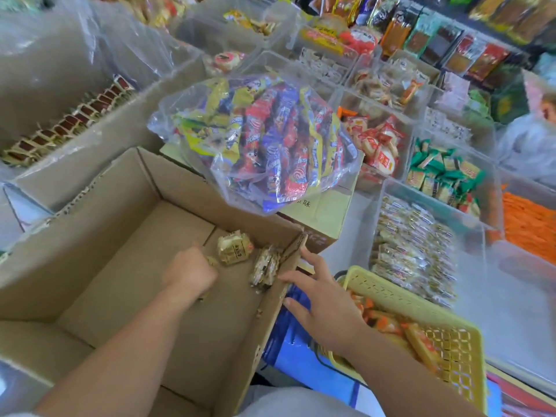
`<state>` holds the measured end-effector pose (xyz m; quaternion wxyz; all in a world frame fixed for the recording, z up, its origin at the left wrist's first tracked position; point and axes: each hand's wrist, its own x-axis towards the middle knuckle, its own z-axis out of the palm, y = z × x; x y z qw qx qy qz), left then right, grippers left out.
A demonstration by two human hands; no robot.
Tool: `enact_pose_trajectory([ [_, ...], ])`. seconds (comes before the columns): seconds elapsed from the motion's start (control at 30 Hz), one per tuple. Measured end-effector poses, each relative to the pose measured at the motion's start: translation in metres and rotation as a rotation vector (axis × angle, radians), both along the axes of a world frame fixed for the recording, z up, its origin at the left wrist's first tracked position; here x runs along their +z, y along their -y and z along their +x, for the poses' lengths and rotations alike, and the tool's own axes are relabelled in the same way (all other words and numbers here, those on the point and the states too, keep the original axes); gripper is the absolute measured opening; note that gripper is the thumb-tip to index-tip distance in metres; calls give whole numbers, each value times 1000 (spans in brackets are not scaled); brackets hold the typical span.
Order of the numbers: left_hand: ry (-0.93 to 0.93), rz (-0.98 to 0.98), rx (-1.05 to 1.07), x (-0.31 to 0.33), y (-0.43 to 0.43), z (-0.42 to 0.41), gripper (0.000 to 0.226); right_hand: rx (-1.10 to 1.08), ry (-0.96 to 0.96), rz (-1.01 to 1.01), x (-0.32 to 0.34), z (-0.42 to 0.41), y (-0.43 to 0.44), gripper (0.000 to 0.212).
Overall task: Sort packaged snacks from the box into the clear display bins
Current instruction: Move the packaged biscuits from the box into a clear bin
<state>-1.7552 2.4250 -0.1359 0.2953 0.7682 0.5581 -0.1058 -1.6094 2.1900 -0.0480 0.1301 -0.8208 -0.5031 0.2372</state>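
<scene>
Left hand [191, 270]: inside the cardboard box [90, 212], low on its floor. Fingers curled under and clamped round a small packet [212, 262]; only a gold corner of it shows past the knuckles.

Right hand [328, 305]: outside the box, fingers straight and spread. Fingertips touch the top edge of the box wall that stands between the two hands. It holds nothing.

Box contents: a gold packet [234, 248] lies just beyond the left knuckles. Clear-wrapped packets [266, 266] lie between that hand and the wall under the right fingertips, leaning on the wall. A few crumbs lie on the floor.

Yellow basket [391, 293]: just beside the right wrist on its outer side, holding orange packets [418, 338].

Clear display bins [379, 218]: beyond the right hand, well apart from it. The nearest holds pale clear-wrapped bars [415, 251], the next green-wrapped pieces [442, 173], and a farther one red-and-white packets [376, 139].

Clear bag [270, 136] of mixed red, blue and yellow snacks: beyond both hands, resting on a second carton [319, 212] behind the box.
</scene>
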Motion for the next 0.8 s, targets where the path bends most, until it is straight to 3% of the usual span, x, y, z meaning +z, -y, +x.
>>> enact_pose_trajectory([
  [0.1, 43, 41, -16, 0, -5, 21, 47, -11, -14, 2, -2, -2, 1, 36],
  [0.23, 190, -158, -76, -5, -3, 48, 75, -18, -12, -8, -4, -4, 2, 37],
  [0.47, 257, -306, -50, -12, 12, 57, 89, -18, -41, 4, -3, -5, 3, 35],
  [0.63, 183, -267, -43, -7, 27, 59, 123, -21, -54, 12, -5, -4, 3, 34],
  [0.8, 127, -272, -47, -12, 34, 62, 129, -35, -53, 8, -8, -5, 4, 36],
])
